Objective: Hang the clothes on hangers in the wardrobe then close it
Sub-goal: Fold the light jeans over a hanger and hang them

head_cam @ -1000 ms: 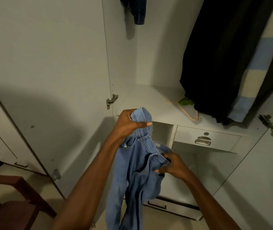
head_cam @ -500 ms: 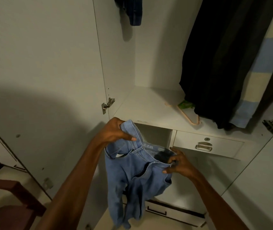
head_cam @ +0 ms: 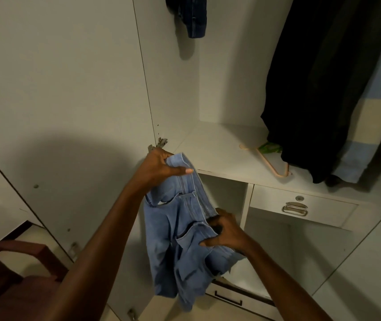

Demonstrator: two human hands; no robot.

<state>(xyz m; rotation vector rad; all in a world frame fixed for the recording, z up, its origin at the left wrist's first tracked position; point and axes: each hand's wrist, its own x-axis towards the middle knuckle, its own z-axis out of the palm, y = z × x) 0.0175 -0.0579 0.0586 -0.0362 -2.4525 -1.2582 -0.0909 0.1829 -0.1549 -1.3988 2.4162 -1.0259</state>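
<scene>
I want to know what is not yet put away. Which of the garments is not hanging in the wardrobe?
The light blue jeans: both hands hold them in front of the wardrobe, while the dark denim garment, black garment and striped garment hang inside.

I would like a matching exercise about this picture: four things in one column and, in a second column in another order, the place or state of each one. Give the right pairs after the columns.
Things
1. light blue jeans
2. pink hanger
3. small drawer
4. dark blue garment

Places or states
A. closed, under the shelf
B. hangs at the top of the wardrobe
C. held by left hand and right hand
D. lies on the shelf

Pairs: 1-C, 2-D, 3-A, 4-B
</scene>
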